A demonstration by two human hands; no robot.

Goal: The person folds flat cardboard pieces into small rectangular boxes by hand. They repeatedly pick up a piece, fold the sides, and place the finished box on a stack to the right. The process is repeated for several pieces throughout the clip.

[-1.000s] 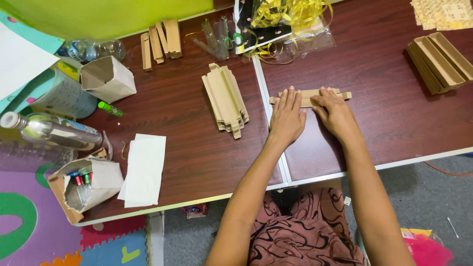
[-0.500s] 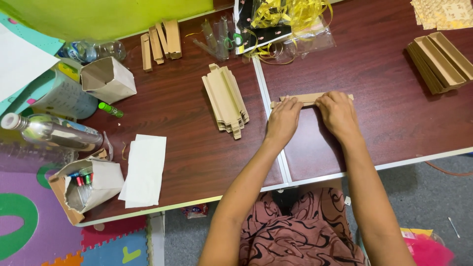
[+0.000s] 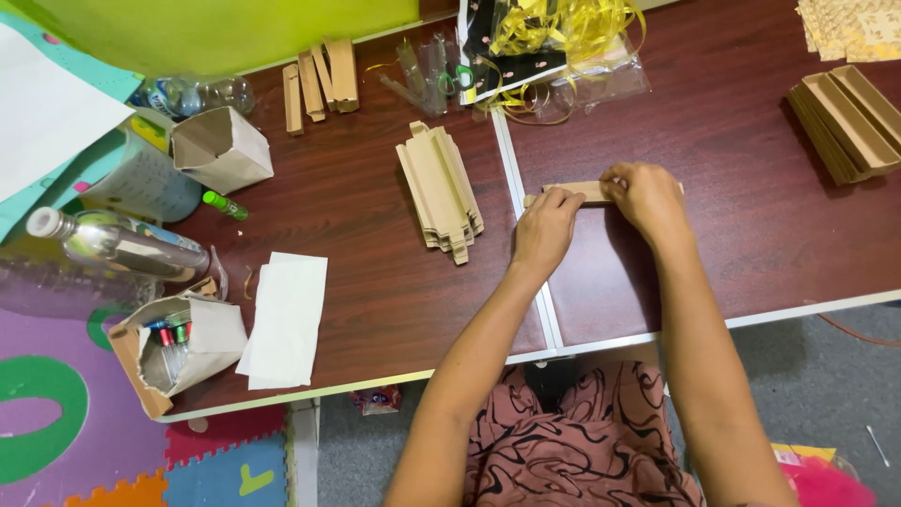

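On the dark red-brown wooden table (image 3: 375, 282), head view, one entry per item, each placed from the metal seam strip (image 3: 514, 178) that runs down the tabletop.

Item 1: flat tan cardboard strip, folded lengthwise (image 3: 577, 192). It lies just right of the seam, flat on the table, its left end almost touching the seam.

Item 2: left hand (image 3: 547, 227). Palm down, fingers curled onto the strip's left part, pressing it to the table; not closed around it. Forearm runs up from the lap.

Item 3: right hand (image 3: 648, 197). Palm down over the strip's right end, fingertips bent and pinching or pressing the near edge. How far the fingers wrap under cannot be told.

Item 4: stack of flattened tan cardboard pieces (image 3: 441, 192), just left of the seam, fanned slightly.

Item 5: second stack of folded tan cardboard trays (image 3: 845, 117), well right of the seam.

Item 6: tangle of yellow ribbon on clear plastic bags (image 3: 563, 38), at the seam's far end.

Item 7: white paper sheet (image 3: 284, 319), well left of the seam.

Risk note, as judgement: uneven pressure between the two hands could skew the crease; the strip could slide on the smooth table and catch on the seam.
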